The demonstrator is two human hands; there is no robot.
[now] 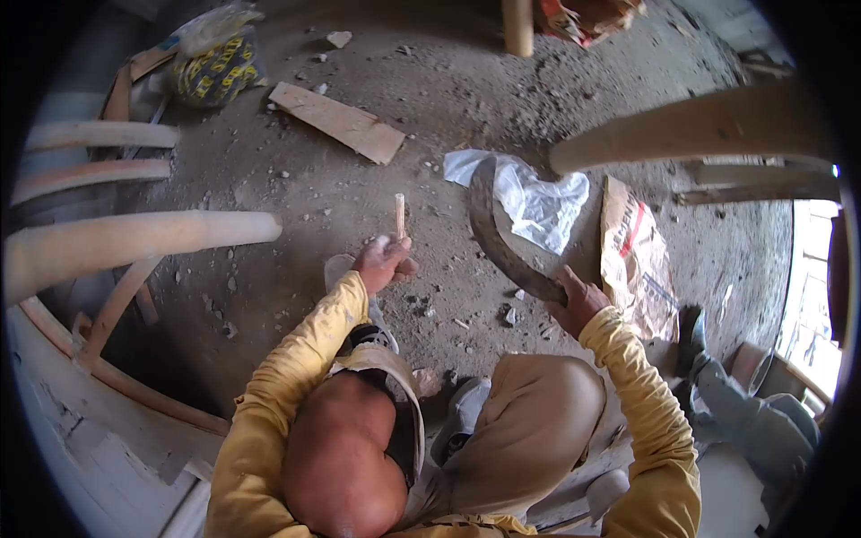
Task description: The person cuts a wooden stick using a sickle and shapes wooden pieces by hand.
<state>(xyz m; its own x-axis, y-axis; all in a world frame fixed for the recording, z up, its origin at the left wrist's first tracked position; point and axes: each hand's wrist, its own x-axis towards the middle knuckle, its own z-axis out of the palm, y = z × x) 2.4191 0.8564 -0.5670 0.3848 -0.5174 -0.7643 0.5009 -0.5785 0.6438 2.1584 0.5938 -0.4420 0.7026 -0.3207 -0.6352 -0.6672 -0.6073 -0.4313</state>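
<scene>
My left hand (384, 262) is closed around the lower part of a short, pale wooden stick (400, 212), which stands roughly upright above the fist. In my right hand (580, 303) is a curved machete (496, 235), its broad dark blade arching up and to the left over the dirt floor. The fingers wrap its handle, which is mostly hidden. Blade and stick are apart. Behind the blade lies a crumpled clear plastic sheet (543, 202). My bent knees are below, between the two yellow sleeves.
A flat board (339, 123) lies on the rubble-strewn floor (430, 99). Round wooden posts stand left (179, 238) and right (664, 134). A torn paper sack (635, 260) is right of the machete; a filled plastic bag (215, 67) sits far left. Trouser legs (753, 412) show at right.
</scene>
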